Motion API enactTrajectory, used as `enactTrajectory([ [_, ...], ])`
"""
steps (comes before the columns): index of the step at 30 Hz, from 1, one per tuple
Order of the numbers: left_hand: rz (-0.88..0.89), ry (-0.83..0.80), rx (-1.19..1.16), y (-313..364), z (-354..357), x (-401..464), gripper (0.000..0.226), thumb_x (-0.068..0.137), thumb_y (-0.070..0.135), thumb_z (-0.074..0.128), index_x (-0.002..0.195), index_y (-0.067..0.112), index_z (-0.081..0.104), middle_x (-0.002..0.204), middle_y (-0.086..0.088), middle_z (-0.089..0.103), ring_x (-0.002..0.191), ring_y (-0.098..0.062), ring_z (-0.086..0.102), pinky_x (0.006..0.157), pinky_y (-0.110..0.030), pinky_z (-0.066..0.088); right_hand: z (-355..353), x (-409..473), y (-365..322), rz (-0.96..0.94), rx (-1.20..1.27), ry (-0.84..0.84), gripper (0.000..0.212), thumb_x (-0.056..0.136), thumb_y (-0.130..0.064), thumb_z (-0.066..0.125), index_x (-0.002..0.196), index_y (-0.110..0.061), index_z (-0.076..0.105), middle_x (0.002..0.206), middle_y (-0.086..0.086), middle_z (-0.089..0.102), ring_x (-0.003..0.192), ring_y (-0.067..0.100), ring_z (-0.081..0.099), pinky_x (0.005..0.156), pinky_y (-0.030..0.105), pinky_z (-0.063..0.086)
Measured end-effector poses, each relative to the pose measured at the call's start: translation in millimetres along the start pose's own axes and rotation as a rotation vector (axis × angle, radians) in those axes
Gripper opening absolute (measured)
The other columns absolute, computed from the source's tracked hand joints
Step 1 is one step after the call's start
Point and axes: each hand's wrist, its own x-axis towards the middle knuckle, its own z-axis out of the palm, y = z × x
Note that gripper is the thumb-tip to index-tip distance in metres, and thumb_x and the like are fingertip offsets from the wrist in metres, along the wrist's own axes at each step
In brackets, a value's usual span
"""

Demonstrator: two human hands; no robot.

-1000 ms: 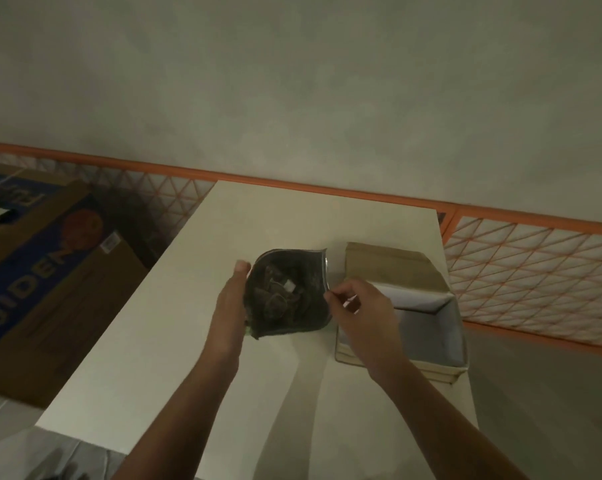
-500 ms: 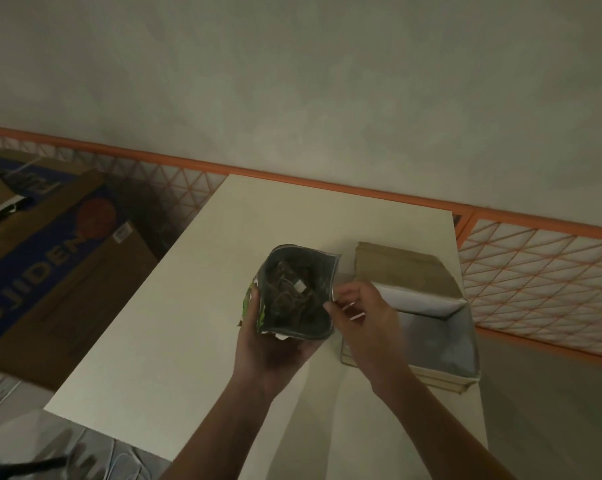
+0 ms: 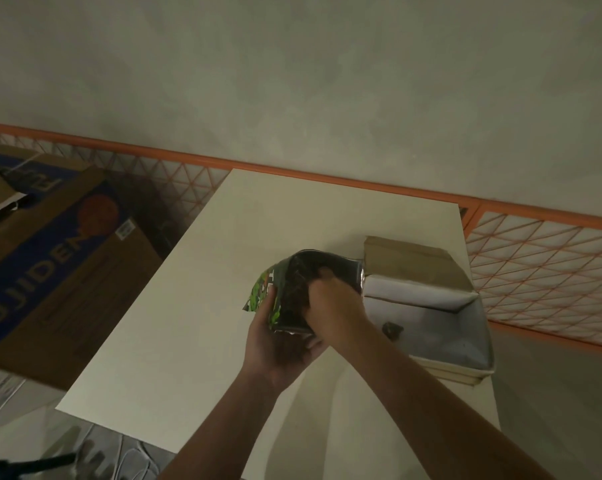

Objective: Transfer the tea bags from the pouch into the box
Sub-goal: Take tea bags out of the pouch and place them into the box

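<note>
Pouch (image 3: 285, 289) sits left of the box (image 3: 479, 327) on the table (image 3: 195, 306) — carton (image 3: 50, 271) further left.

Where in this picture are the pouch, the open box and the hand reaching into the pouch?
pouch (image 3: 265, 292): head view, on its green printed side.
box (image 3: 417, 295): head view, on its white inner flap.
right hand (image 3: 334, 303): head view, on the back of the hand.

Two bare forearms, no sleeves, unadorned wrists
</note>
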Motion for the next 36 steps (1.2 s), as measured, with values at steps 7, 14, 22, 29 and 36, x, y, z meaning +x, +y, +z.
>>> enactTrajectory([
  [7, -0.027, -0.018, 0.047, 17.4, -7.1, 7.8, 0.058, 0.097, 0.055, 0.048, 0.122, 0.009, 0.072, 0.135, -0.024, 0.062, 0.116, -0.040, 0.065, 0.092, -0.048, 0.058, 14.1, 19.2, 5.6, 0.094, 0.019, 0.032, 0.026, 0.093, -0.018, 0.058, 0.117, -0.012, 0.063, 0.123, 0.008, 0.056, 0.104, 0.027, 0.063, 0.088, 0.037, 0.054],
  [14, -0.052, -0.040, 0.070, 28.4, -7.4, 13.3, 0.064, 0.094, 0.062, 0.049, 0.130, 0.012, 0.067, 0.142, -0.022, 0.057, 0.127, -0.042, 0.058, 0.105, -0.054, 0.047, -3.0, 1.3, 13.3, 0.108, 0.451, 0.223, 0.008, 0.091, -0.020, 0.060, 0.098, -0.018, 0.063, 0.093, -0.003, 0.066, 0.086, 0.017, 0.064, 0.079, 0.032, 0.056],
  [22, 0.018, -0.103, -0.063, 19.9, -9.5, 35.3, 0.062, 0.097, 0.052, 0.053, 0.148, 0.016, 0.049, 0.153, -0.023, 0.044, 0.140, -0.046, 0.043, 0.114, -0.060, 0.034, -42.3, -21.4, 40.4, 0.182, 1.056, 0.453, 0.014, 0.082, -0.008, 0.068, 0.086, -0.015, 0.058, 0.083, 0.000, 0.066, 0.078, 0.015, 0.067, 0.070, 0.031, 0.056],
  [29, 0.000, -0.170, -0.056, 7.9, -24.9, 42.4, 0.065, 0.101, 0.056, 0.041, 0.155, 0.022, 0.036, 0.162, -0.017, 0.032, 0.151, -0.040, 0.024, 0.125, -0.051, 0.012, -8.0, -37.9, 93.7, 0.208, 1.065, 0.583, 0.015, 0.092, -0.008, 0.061, 0.092, -0.021, 0.054, 0.086, -0.004, 0.062, 0.073, 0.011, 0.062, 0.056, 0.015, 0.050],
  [36, 0.043, -0.244, -0.068, -9.8, -40.3, 39.4, 0.059, 0.100, 0.055, 0.046, 0.148, 0.021, 0.049, 0.156, -0.018, 0.042, 0.146, -0.041, 0.034, 0.124, -0.052, 0.017, 72.5, -20.0, 144.0, 0.447, 0.486, 0.328, 0.005, 0.091, -0.024, 0.059, 0.086, -0.026, 0.059, 0.082, -0.008, 0.062, 0.076, 0.012, 0.060, 0.070, 0.025, 0.051],
])
